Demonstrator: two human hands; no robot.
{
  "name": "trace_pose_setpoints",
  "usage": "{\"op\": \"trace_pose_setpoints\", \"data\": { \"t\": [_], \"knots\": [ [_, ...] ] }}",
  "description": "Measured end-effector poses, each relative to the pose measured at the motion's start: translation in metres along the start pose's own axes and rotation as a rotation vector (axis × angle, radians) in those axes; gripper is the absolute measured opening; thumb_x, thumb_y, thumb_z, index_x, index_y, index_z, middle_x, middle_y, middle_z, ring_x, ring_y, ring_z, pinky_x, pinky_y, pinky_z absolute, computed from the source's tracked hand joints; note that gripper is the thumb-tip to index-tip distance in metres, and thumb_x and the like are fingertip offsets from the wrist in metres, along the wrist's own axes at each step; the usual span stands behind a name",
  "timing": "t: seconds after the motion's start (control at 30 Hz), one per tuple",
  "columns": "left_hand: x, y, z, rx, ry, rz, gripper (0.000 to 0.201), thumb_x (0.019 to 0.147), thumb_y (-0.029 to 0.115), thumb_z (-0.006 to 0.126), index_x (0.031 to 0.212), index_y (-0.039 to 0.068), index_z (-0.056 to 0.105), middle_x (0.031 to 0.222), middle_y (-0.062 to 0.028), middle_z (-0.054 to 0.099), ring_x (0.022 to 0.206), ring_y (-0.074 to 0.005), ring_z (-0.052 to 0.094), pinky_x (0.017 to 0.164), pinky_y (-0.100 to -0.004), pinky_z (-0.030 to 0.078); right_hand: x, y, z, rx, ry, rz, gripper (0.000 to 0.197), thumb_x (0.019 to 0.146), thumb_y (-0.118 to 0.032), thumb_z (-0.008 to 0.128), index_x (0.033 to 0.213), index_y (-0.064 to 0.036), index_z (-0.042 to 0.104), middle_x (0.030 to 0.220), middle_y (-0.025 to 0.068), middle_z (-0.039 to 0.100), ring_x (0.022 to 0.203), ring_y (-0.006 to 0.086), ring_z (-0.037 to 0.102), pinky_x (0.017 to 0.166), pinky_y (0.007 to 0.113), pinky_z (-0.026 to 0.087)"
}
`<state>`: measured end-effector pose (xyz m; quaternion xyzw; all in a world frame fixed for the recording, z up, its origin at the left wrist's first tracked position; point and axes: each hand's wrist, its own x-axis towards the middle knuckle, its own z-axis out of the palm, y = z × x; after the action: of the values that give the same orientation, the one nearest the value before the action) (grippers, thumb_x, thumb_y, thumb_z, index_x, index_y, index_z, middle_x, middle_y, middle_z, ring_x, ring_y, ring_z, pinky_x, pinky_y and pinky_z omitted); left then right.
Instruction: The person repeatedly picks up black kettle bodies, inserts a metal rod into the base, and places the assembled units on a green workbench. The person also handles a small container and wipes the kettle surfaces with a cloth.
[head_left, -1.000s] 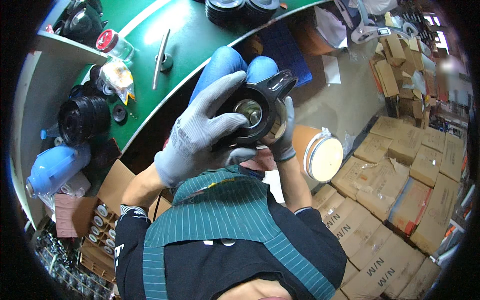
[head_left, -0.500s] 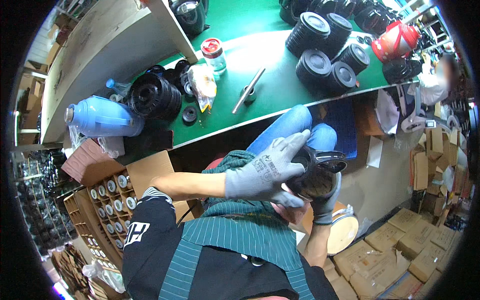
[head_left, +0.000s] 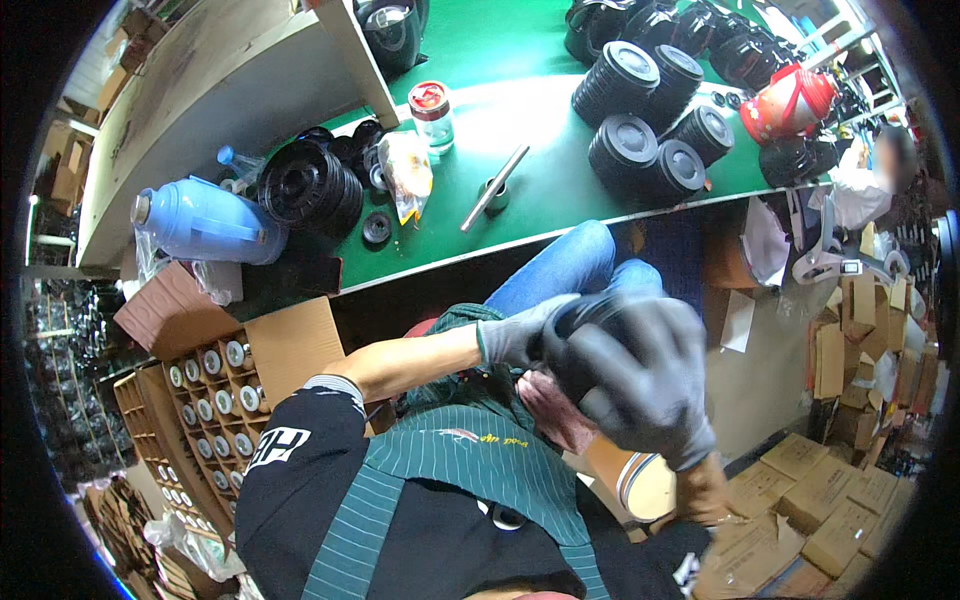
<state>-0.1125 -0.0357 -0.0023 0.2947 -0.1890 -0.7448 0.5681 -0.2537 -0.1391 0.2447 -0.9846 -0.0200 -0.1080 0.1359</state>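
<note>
Over my lap, my left hand (head_left: 518,336), in a grey glove, grips a black, rounded, handled vessel (head_left: 570,365) from its left side. My right hand (head_left: 645,375), gloved too, lies over the vessel's right and upper side. Motion smears its fingers, so their hold is unclear, and it hides most of the vessel. Below the hands hangs a pinkish cloth (head_left: 556,412). On the green bench (head_left: 400,255) ahead, a metal rod (head_left: 496,188) leans across a small dark cylinder (head_left: 496,200).
Stacked black discs (head_left: 630,140) stand at the bench's right, near a red thermos flask (head_left: 790,108). A blue thermos flask (head_left: 210,225), black rings (head_left: 300,185) and a red-lidded jar (head_left: 431,115) stand left. A divided carton (head_left: 215,400) and cardboard boxes (head_left: 790,500) flank me.
My right hand has risen from beneath the vessel's right side to over it, blurring. My left hand has drawn back leftward from its top. The vessel has shifted left, its handle now hidden.
</note>
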Motion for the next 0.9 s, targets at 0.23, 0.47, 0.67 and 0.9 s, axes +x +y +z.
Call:
{"op": "trace_pose_setpoints", "data": {
  "t": [0.23, 0.47, 0.67, 0.9],
  "knots": [
    [-0.031, 0.008, 0.010, -0.114, -0.104, -0.706, 0.071, 0.109, 0.062, 0.053, 0.149, 0.004, 0.058, 0.141, -0.0161, 0.071, 0.118, -0.0258, 0.070, 0.110, -0.0413, 0.052, 0.011, -0.016, 0.013, 0.064, -0.273, -0.704, 0.050, 0.095, -0.026, 0.062, 0.143, -0.0133, 0.064, 0.138, 0.0226, 0.064, 0.121, 0.0381, 0.067, 0.105, 0.057, 0.054],
    [-0.041, 0.023, -0.041, -0.312, 0.171, -0.184, 0.063, 0.113, 0.058, 0.045, 0.146, 0.007, 0.062, 0.140, -0.0118, 0.071, 0.120, -0.0219, 0.069, 0.111, -0.0441, 0.053, -0.002, 0.003, 0.028, 0.030, -0.093, -0.036, 0.099, 0.070, -0.050, 0.089, 0.153, -0.0128, 0.053, 0.154, 0.0255, 0.048, 0.142, 0.0485, 0.049, 0.115, 0.065, 0.039],
    [-0.043, 0.035, -0.102, 0.130, 0.583, 0.374, 0.070, 0.113, 0.062, 0.041, 0.141, 0.002, 0.064, 0.134, -0.0114, 0.072, 0.120, -0.0215, 0.069, 0.109, -0.0412, 0.054, -0.005, 0.049, 0.070, 0.499, 0.064, 0.528, 0.121, 0.075, -0.028, 0.093, 0.166, 0.0077, 0.023, 0.162, 0.0347, 0.038, 0.154, 0.0483, 0.037, 0.127, 0.049, 0.031],
    [-0.059, 0.069, -0.067, -0.056, 0.481, 0.329, 0.070, 0.113, 0.059, 0.037, 0.142, 0.001, 0.064, 0.131, -0.0156, 0.073, 0.117, -0.0252, 0.072, 0.108, -0.0430, 0.056, 0.014, 0.039, 0.063, 0.309, 0.038, 0.254, 0.104, 0.069, -0.016, 0.091, 0.160, -0.0024, 0.041, 0.150, 0.0334, 0.049, 0.142, 0.0520, 0.048, 0.119, 0.052, 0.043]
  ]
}}
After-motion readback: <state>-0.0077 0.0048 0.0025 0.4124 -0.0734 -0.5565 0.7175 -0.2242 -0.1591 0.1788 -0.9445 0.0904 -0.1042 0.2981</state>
